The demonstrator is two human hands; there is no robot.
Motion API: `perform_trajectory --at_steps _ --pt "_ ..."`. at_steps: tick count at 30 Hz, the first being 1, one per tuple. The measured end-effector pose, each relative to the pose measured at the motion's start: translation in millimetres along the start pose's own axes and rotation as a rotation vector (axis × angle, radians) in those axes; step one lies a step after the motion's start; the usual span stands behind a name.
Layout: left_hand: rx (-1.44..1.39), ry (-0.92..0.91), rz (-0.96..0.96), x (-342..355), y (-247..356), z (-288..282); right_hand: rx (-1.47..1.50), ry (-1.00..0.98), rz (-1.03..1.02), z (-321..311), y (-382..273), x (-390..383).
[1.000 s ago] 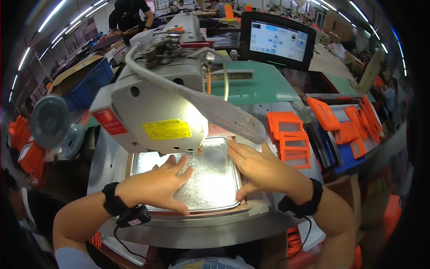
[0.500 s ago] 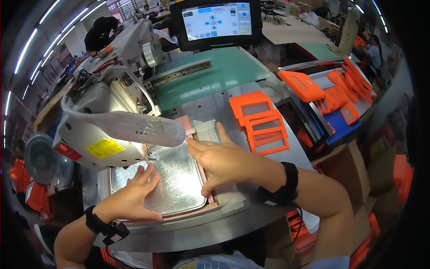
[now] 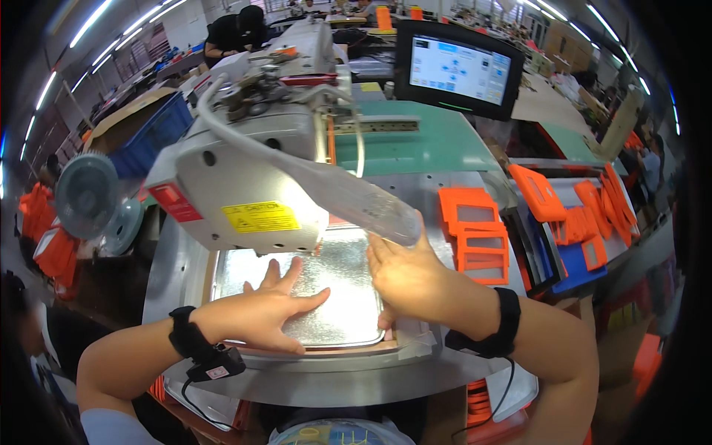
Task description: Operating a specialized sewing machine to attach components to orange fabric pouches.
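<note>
A silvery rectangular sheet with rounded corners (image 3: 341, 304) lies in a flat frame (image 3: 400, 354) under the head of a large sewing machine (image 3: 252, 185). My left hand (image 3: 259, 315) rests over the sheet's left part, fingers spread and thumb pointing right. Along the sheet's right edge lies my right hand (image 3: 408, 278), its fingers stretched out towards the machine and its thumb near the lower right corner. Neither hand grips anything. A cloudy plastic guard (image 3: 356, 204) hangs over the sheet's far right corner and hides part of the right fingertips.
Orange rectangular frames (image 3: 482, 248) lie on the metal table to the right. More orange pieces (image 3: 582, 222) sit on a blue tray beyond them. A lit control screen (image 3: 460, 70) stands at the back. Fans (image 3: 87, 194) are at the left; a person (image 3: 237, 33) bends over work behind.
The view has swung to the left, so the machine and table appear further right. My left hand has slid further onto the sheet; my right hand stays along its right edge.
</note>
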State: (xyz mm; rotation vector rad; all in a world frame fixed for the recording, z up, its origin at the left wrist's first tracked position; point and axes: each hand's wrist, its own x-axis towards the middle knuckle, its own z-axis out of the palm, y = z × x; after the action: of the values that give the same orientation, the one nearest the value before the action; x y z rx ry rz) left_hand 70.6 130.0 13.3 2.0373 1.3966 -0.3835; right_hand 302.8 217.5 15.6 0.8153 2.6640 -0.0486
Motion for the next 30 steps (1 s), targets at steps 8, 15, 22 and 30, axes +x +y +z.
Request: perform_trajectory --at_steps 8,15,22,30 --pt "-0.090 0.077 -0.053 -1 4 6 0.013 0.015 -0.044 2 6 -3" --pt "-0.104 0.178 -0.028 -2 2 16 0.061 0.045 -0.052 9 2 -3" --pt "-0.119 0.221 -0.026 -1 1 26 0.054 0.086 -0.025 18 -2 -2" --pt "-0.101 0.179 -0.020 -2 0 15 0.012 0.114 0.024 9 -5 -2"
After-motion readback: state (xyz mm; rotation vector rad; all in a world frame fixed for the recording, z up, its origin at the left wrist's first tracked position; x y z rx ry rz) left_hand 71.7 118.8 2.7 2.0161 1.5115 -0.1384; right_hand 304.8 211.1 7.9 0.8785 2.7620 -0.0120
